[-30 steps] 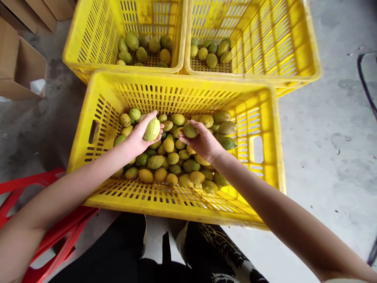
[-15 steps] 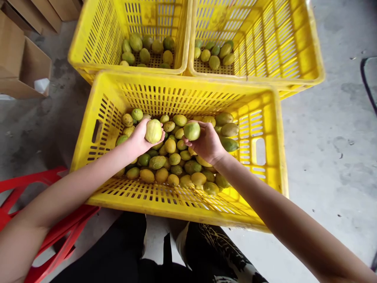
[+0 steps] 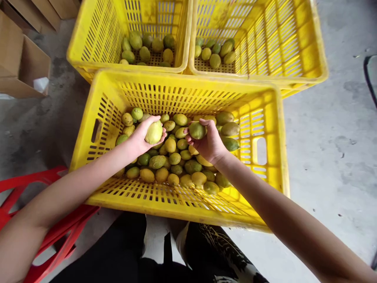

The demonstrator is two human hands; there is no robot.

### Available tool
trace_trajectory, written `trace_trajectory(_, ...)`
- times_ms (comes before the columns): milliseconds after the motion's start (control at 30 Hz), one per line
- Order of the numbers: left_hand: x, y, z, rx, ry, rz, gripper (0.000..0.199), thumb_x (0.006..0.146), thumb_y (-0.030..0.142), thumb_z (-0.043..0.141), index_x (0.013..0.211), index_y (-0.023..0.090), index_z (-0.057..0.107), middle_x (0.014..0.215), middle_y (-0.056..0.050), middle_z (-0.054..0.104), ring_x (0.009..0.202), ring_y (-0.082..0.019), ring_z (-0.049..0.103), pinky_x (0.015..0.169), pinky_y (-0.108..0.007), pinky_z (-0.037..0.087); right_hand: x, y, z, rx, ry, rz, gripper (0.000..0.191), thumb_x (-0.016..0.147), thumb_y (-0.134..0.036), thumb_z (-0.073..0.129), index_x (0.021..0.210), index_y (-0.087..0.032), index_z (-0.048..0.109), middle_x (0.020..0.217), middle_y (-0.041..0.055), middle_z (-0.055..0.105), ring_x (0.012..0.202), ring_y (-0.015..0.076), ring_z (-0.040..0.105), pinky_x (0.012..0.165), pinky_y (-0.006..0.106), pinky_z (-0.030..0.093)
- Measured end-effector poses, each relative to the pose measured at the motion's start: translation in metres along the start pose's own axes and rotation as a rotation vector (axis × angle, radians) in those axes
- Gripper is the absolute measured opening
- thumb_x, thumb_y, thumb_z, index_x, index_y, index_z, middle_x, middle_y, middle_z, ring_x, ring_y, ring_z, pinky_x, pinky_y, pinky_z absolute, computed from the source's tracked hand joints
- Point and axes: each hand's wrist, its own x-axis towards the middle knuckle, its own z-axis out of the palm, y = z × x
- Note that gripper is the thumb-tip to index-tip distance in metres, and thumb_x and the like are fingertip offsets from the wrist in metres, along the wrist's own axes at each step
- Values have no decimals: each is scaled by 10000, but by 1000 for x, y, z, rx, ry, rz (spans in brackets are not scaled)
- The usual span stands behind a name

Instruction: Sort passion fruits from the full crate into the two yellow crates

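Observation:
In my left hand [image 3: 143,138] rests a pale yellow-green lemon [image 3: 153,133], large and round, with the fingers curled round it. My right hand [image 3: 209,142] grips a darker green lemon [image 3: 196,130] between thumb and fingers. Both hands are held over the near yellow crate [image 3: 182,208]. Below them lies a heap of yellow and green lemons [image 3: 161,175] on the crate's floor, partly hidden by my hands and forearms.
Two more yellow crates, one back left [image 3: 97,66] and one back right [image 3: 271,78], touch the near crate's far side; each holds several green-yellow fruits. A red plastic stool [image 3: 70,224] stands at the left. Cardboard boxes [image 3: 35,65] sit upper left. Concrete floor [image 3: 330,157] lies to the right.
My right hand has turned the lemon in its fingers, so a darker green side shows, and has shifted slightly right. My left hand has barely moved, its thumb now further over its lemon.

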Motion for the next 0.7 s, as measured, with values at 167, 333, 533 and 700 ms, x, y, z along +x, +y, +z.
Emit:
trace_trajectory(167, -9, 9, 4, -33, 48, -25, 109, 903, 245, 644, 858, 155, 601, 690, -24, 628, 580, -137, 645, 542, -219, 550, 6, -25, -1, -104, -36, 10, 331, 866, -524, 629, 830, -202, 566, 687, 21, 601, 547, 137, 505, 463, 247, 357)
trace_trajectory(333, -26, 31, 14, -41, 74, 27, 91, 918, 246, 627, 895, 162, 599, 702, -29, 620, 564, -143, 631, 511, -219, 535, -3, -67, -4, -167, 6, -104, 261, 954, -361, 514, 772, -183, 574, 668, 7, 584, 521, 99, 451, 452, 238, 290)
trace_trajectory(533, -44, 45, 13, 0, 92, 82, 120, 973, 238, 534, 895, 157, 577, 716, -39, 623, 587, -123, 612, 527, -195, 527, -24, -78, -15, -172, 11, -232, 256, 941, -390, 632, 805, -182, 568, 701, -9, 556, 540, 76, 411, 449, 216, 287)
trace_trajectory(700, -55, 43, 2, 54, 132, 103, 138, 992, 200, 472, 899, 140, 555, 735, -44, 612, 617, -120, 613, 541, -196, 541, -25, -60, -14, -8, 55, -374, 371, 819, -468, 810, 903, -208, 557, 806, -26, 534, 626, 77, 480, 510, 192, 407)
